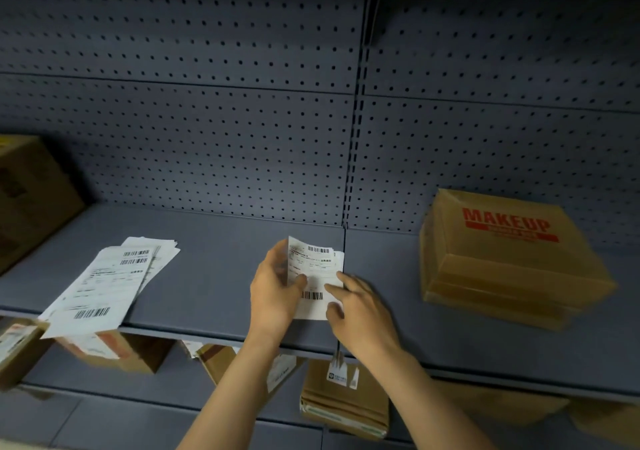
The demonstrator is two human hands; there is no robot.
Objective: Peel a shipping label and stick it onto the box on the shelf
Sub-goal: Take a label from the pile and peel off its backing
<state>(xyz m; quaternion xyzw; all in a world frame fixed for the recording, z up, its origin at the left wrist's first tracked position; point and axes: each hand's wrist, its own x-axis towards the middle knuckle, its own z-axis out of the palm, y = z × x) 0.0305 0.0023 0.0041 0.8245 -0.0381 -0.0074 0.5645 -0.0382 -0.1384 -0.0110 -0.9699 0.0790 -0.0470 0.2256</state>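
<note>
A white shipping label (313, 269) with barcodes is held upright over the middle of the grey shelf (214, 269). My left hand (273, 288) grips its left edge, thumb on the front. My right hand (360, 307) touches the label's lower right part with its fingertips. A brown cardboard box (509, 262) printed MAKEUP in red sits on the shelf to the right, apart from both hands. A loose stack of more labels (107, 283) lies at the left, overhanging the shelf's front edge.
A grey pegboard wall (207, 138) backs the shelf. Another cardboard box (27, 193) stands at the far left. On the lower shelf lie several brown boxes (346, 401), some with labels stuck on.
</note>
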